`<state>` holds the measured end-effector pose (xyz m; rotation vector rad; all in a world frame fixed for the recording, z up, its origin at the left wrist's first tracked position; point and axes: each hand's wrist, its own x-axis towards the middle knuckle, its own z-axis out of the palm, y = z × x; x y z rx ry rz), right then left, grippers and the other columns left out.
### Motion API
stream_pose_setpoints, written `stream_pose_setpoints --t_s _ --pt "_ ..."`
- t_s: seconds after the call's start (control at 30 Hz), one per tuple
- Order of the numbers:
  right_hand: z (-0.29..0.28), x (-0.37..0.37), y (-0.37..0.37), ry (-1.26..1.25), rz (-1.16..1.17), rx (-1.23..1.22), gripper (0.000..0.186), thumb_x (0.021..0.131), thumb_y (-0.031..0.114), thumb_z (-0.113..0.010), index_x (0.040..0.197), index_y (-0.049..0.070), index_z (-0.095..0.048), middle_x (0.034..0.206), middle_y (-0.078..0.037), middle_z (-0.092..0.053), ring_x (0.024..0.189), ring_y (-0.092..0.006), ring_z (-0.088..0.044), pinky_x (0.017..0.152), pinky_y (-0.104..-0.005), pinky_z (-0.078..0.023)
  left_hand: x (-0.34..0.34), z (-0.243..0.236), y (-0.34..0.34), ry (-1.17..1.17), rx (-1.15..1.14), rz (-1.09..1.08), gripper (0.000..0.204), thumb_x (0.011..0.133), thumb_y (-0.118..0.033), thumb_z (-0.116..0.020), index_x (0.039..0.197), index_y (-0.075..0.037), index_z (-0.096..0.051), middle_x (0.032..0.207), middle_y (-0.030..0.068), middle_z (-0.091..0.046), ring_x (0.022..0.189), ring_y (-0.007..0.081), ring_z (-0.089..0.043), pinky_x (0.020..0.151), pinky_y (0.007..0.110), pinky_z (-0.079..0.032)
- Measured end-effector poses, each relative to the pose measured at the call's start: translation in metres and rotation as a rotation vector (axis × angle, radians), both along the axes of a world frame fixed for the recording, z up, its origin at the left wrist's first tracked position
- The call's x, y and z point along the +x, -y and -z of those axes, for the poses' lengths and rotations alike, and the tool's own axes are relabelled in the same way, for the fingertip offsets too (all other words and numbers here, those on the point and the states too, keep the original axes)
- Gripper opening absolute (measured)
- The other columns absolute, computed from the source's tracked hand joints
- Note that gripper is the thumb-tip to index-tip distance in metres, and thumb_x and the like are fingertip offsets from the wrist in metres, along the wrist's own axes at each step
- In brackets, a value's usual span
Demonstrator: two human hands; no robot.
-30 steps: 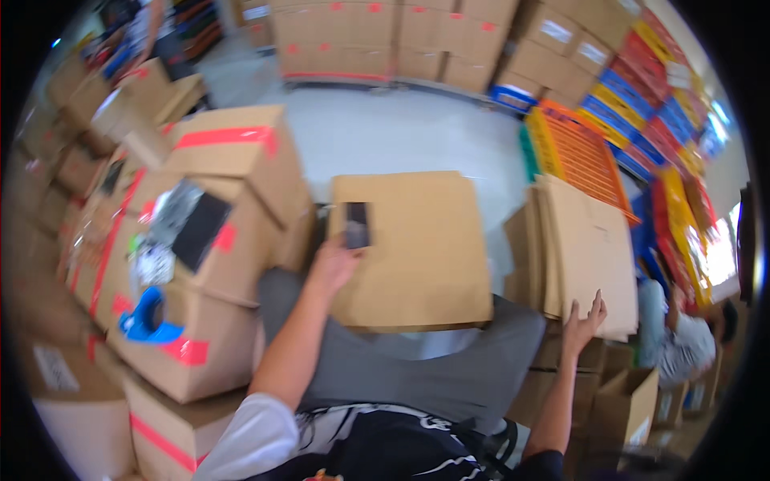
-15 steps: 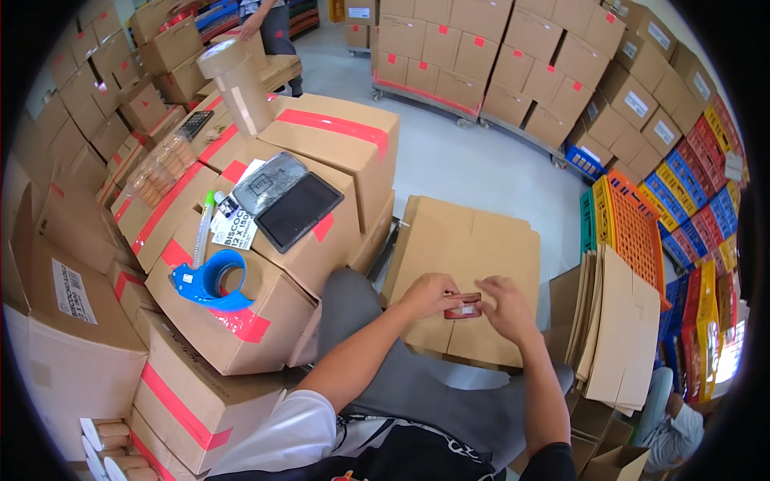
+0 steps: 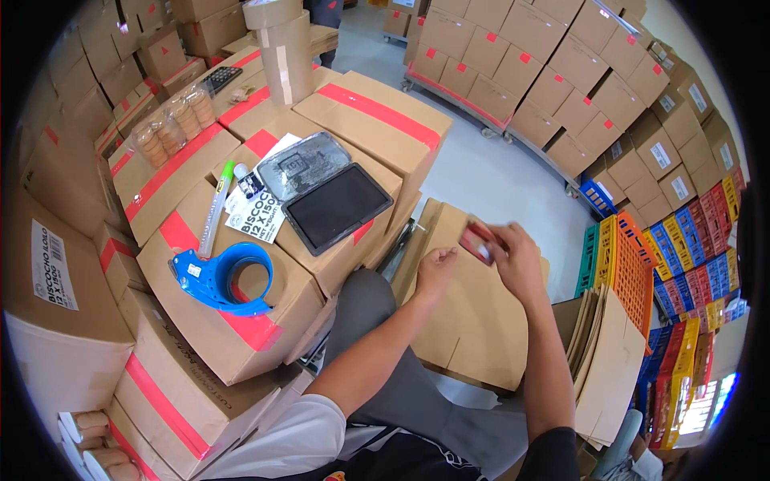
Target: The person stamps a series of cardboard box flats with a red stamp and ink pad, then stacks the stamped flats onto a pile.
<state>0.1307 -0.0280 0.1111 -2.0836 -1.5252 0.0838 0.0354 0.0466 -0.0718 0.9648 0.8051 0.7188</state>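
Pale grey floor [image 3: 465, 148], wheeled stacks of brown cardboard cartons with small red tape squares [image 3: 485, 54] at the back. Flat brown cardboard piece [image 3: 481, 329] in front of the person's knees. Right hand [image 3: 520, 255], slightly blurred, over the cardboard, fingers closed on a small red-and-brown rectangular block with a pale patch [image 3: 478, 243]; block tilted, above the cardboard's upper part. Left hand [image 3: 435, 271] just left of the block, fingers curled in narrow; cannot tell if it touches or holds anything. Left side: brown boxes with red tape [image 3: 293, 295] bearing a blue plastic tape dispenser [image 3: 192, 282], black rectangular pad [image 3: 337, 210] with grey lid [image 3: 303, 167], green-capped clear marker [image 3: 213, 212], tall brown cylinder [image 3: 285, 68]. Right side: upright folded tan cardboard sheets [image 3: 611, 357], orange plastic crate [image 3: 627, 272] just beyond.
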Motion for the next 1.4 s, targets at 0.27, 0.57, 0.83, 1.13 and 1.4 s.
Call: stream_pose_setpoints --t_s 0.27,0.57,0.83,1.13,1.4 --pt "-0.070 -0.088 -0.125 -0.085 -0.578 0.255 0.022 0.088 0.005 -0.065 0.110 0.004 -0.068 0.096 -0.012 -0.064 0.093 -0.0336 -0.057 0.084 -0.0429 -0.047 0.000 -0.022 0.002 -0.060 -0.151 0.230 0.025 0.095 -0.030 -0.068 0.101 -0.005 -0.070 0.084 -0.0019 -0.066 0.071 0.0071 -0.056 0.065 0.025 -0.046" --pt "-0.056 -0.128 -0.159 0.084 -0.796 0.128 0.035 0.079 0.002 -0.065 0.112 0.013 -0.072 0.109 -0.005 -0.066 0.102 -0.0299 -0.057 0.086 -0.0438 -0.043 0.024 0.057 -0.001 0.234 -0.099 0.170 0.036 0.098 -0.046 -0.057 0.099 -0.011 -0.066 0.079 -0.0027 -0.062 0.061 0.0087 -0.053 0.053 0.026 -0.041" --pt "-0.063 -0.135 -0.163 0.091 -0.785 0.219 0.037 0.078 -0.003 -0.065 0.111 0.010 -0.071 0.106 -0.006 -0.069 0.101 -0.0278 -0.062 0.089 -0.0421 -0.044 0.030 0.073 0.002 0.060 -0.195 0.277 0.037 0.100 -0.047 -0.055 0.098 -0.012 -0.066 0.083 -0.0035 -0.064 0.070 0.0057 -0.054 0.059 0.026 -0.041" --pt "-0.056 -0.126 -0.155 0.107 -0.761 0.279 0.043 0.075 -0.005 -0.063 0.114 0.011 -0.069 0.108 -0.005 -0.069 0.104 -0.0268 -0.062 0.087 -0.0410 -0.044 0.036 0.057 0.005 0.109 -0.202 0.338 0.032 0.100 -0.042 -0.056 0.100 -0.011 -0.064 0.087 -0.0029 -0.064 0.073 0.0058 -0.054 0.062 0.025 -0.041" --pt "-0.051 -0.131 -0.153 0.110 -0.760 0.271 0.043 0.075 -0.006 -0.063 0.115 0.011 -0.069 0.111 -0.004 -0.069 0.106 -0.0258 -0.062 0.087 -0.0411 -0.044 0.033 0.060 0.002 0.149 -0.229 0.341 0.029 0.100 -0.039 -0.058 0.100 -0.011 -0.063 0.086 -0.0037 -0.061 0.072 0.0050 -0.052 0.061 0.025 -0.041"
